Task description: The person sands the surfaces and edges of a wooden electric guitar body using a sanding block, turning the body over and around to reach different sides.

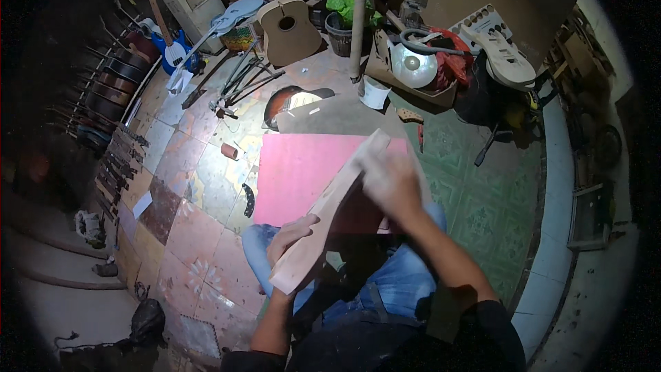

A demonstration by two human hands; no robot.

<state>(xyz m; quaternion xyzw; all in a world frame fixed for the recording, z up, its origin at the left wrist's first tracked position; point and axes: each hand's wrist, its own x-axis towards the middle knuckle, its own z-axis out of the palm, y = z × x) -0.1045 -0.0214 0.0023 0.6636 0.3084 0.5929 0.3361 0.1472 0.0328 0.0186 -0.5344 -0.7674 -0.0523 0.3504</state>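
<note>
A pale, bare wooden guitar body [301, 260] stands tilted on edge above my lap, its long curved side facing up. My left hand [289, 238] is closed round its near left part, fingers over the edge. Near the far end, my right hand [394, 184] is at the body's right side, smeared by motion. Whether it holds anything cannot be made out. Beneath the body lies a pink sheet [303, 165], partly hidden by it.
Beyond the sheet lie a grey board [330, 117] and a sunburst guitar body [279, 107]. A white cup [374, 94] and a red-handled tool [421, 139] sit nearby. At left are a sandpaper roll [229, 151], a dark curved piece [248, 200] and racked guitars [110, 89].
</note>
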